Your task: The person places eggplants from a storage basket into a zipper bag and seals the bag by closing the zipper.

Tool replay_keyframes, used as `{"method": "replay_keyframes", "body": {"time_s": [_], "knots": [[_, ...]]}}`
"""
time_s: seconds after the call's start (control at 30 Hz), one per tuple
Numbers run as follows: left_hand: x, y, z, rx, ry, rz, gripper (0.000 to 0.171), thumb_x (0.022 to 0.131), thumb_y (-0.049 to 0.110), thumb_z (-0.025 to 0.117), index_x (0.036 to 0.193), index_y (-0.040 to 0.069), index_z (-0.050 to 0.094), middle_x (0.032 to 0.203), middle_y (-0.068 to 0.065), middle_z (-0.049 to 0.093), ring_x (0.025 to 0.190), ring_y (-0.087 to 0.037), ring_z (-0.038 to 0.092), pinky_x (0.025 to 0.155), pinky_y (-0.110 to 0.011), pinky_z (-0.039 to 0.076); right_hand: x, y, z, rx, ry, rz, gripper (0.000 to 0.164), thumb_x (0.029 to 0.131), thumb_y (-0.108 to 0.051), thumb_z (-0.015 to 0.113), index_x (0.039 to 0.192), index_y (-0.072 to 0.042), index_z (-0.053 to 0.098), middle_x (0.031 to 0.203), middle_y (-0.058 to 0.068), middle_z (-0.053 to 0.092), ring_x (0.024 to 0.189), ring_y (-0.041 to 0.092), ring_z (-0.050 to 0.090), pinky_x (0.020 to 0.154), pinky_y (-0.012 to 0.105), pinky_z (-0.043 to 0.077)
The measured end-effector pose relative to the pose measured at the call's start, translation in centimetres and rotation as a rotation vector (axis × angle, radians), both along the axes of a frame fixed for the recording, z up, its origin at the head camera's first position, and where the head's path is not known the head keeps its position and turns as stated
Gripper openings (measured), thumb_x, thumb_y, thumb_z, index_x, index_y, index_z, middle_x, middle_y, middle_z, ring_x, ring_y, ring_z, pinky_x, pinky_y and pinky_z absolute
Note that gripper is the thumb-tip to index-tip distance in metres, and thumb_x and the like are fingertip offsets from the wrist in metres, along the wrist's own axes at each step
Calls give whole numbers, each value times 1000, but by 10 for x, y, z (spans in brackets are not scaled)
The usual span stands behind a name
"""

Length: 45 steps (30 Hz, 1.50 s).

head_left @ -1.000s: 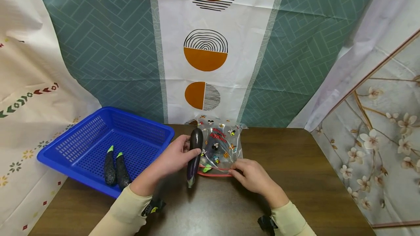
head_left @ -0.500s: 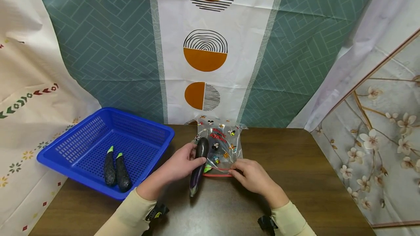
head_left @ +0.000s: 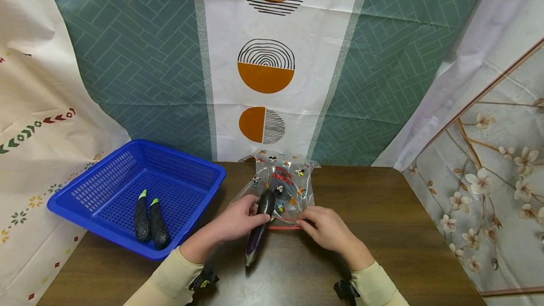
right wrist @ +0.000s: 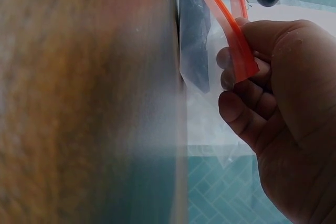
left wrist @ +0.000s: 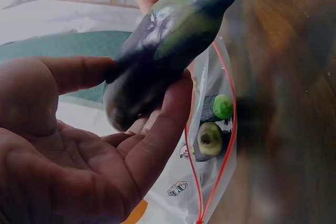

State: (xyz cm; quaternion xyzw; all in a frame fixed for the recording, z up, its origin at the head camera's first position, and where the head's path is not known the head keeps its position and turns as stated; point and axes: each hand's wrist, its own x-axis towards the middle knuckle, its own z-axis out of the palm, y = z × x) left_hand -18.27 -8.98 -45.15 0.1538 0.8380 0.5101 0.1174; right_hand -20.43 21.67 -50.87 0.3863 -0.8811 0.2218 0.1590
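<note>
- 1 eggplant (head_left: 256, 239), pinched between thumb and fingers of left hand (head_left: 237, 221); hides part of bag's mouth.
- 1 clear printed bag (head_left: 293, 192), red-edged; right hand (head_left: 326, 228) pinches its mouth.
- 1 blue basket (head_left: 178, 163), left; holds 2 dark vegetables (head_left: 158, 228), green-tipped.

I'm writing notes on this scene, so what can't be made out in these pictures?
Head view: fingertips of the left hand, thumb aside, hidden behind the eggplant.
Left wrist view: far end of the green-tipped vegetable, hidden by the bag and left hand.
Right wrist view: rest of the eggplant, cut off by the top edge.
Right wrist view: grain of the table, blurred.
</note>
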Motion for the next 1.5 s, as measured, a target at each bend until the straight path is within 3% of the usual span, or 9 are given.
{"method": "replay_keyframes", "body": {"time_s": [0.27,0.7,1.13,1.5], "knots": [[0,0,-5,60,-56,-79,47,104,21,75,133,-11,57,89,-5,72,64,-14,65,54,-25,52,1,1,0,-19,-16,1,12,100,-18,85,94,-24,76,85,-16,65,72,-1,54,66,27,53],[4,2,-9,63,-52,-184,34,100,17,77,123,-5,64,90,-2,73,72,-12,66,59,-25,54,2,1,-1,-44,-14,4,12,100,-16,85,95,-23,77,85,-17,65,73,-1,55,67,27,54],[7,-3,-9,35,-84,-219,38,100,21,79,126,-2,63,86,-2,70,66,-12,61,55,-26,49,2,0,2,-41,-16,4,11,100,-16,85,95,-22,77,86,-16,68,75,0,59,69,30,57],[8,-4,-11,-19,-83,-287,42,98,21,80,129,-1,62,84,2,69,66,-11,59,55,-25,49,1,-1,2,-46,-14,-12,11,100,-17,85,95,-23,77,85,-17,66,74,0,58,68,31,56]]}}
